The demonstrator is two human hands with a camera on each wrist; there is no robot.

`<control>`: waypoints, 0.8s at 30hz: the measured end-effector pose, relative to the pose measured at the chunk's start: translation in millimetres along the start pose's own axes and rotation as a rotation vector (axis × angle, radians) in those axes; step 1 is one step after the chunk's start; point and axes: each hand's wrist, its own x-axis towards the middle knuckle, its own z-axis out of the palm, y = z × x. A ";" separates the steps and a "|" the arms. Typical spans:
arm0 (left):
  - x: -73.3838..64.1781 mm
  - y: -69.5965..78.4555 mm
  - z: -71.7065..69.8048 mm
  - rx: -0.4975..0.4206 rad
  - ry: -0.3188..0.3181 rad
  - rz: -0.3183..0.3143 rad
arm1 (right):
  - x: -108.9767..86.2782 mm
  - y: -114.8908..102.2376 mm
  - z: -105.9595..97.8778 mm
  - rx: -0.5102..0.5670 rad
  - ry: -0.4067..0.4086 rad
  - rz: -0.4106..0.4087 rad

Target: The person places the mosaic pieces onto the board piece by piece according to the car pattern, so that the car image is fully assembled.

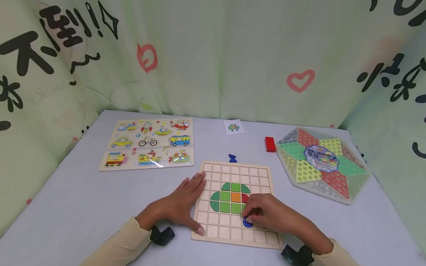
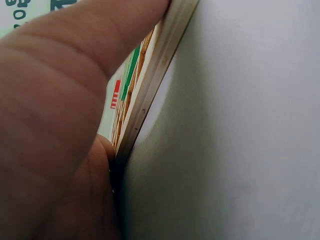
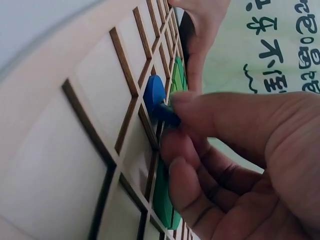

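Note:
A wooden grid board lies before me, with green pieces, an orange square and a red piece set in its middle cells. My left hand rests along the board's left edge, fingers straight and thumb spread toward the near corner. Over the lower right cells, my right hand pinches a small dark blue piece between thumb and finger. Against it, on the grid, sits a rounded blue piece. The right fingers hide part of the green pieces in the head view.
Two blue pieces lie just beyond the board's far edge. Farther back are a small pattern card and a red block. A vehicle picture puzzle lies left; a clear star-patterned case lies right.

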 end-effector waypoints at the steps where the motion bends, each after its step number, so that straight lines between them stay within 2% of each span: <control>1: -0.1 0.0 -0.1 -0.002 0.001 0.001 | 0.3 0.1 0.7 -0.015 0.006 -0.002; 5: -0.3 -0.4 0.0 -0.008 0.004 0.006 | 1.2 0.1 2.3 -0.049 0.015 0.013; 10: -0.9 -0.6 -0.3 -0.006 0.006 0.002 | -0.2 -0.4 2.9 -0.010 -0.008 0.012; 16: -1.6 0.1 -0.7 -0.004 0.006 0.004 | 0.1 -3.2 1.3 0.008 0.026 0.035; 24: -0.7 0.2 -1.2 0.011 -0.001 0.008 | 0.5 -8.7 -4.6 0.032 0.011 0.038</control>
